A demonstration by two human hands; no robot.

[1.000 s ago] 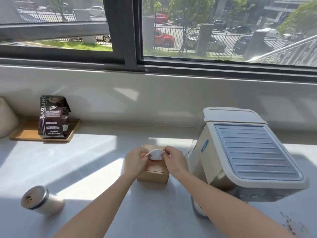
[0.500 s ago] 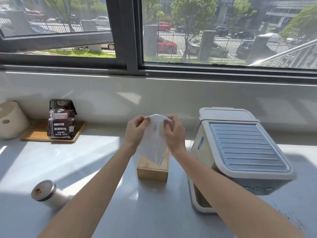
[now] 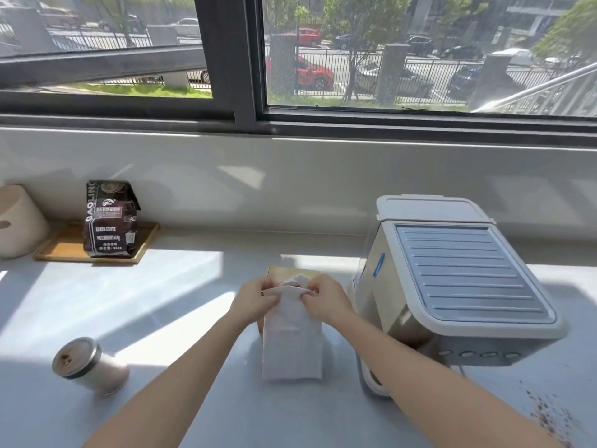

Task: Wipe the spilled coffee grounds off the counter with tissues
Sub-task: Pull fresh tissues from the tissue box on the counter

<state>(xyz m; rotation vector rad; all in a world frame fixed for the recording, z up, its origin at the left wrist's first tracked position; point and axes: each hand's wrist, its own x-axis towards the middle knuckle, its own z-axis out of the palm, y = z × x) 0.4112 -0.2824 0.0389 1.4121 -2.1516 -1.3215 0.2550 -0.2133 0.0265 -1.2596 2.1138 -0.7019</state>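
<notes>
A white tissue (image 3: pixel 292 344) hangs down in front of a small wooden tissue box (image 3: pixel 286 273) at the counter's middle. My left hand (image 3: pixel 253 299) and my right hand (image 3: pixel 324 299) pinch its top edge from either side, just above the box's opening, where another bit of tissue pokes out. Dark spilled coffee grounds (image 3: pixel 546 415) are scattered on the pale counter (image 3: pixel 161 318) at the lower right, past my right forearm.
A white coffee machine (image 3: pixel 452 292) stands right of the box. A steel-lidded jar (image 3: pixel 85 367) lies tilted at the lower left. A dark coffee bag (image 3: pixel 109 218) sits on a wooden tray (image 3: pixel 64 250) beside a white container (image 3: pixel 16 221). A window wall runs behind.
Both hands pulled a tissue up out of the box, then came back down to the box top; the tissue now hangs free in front of the box.
</notes>
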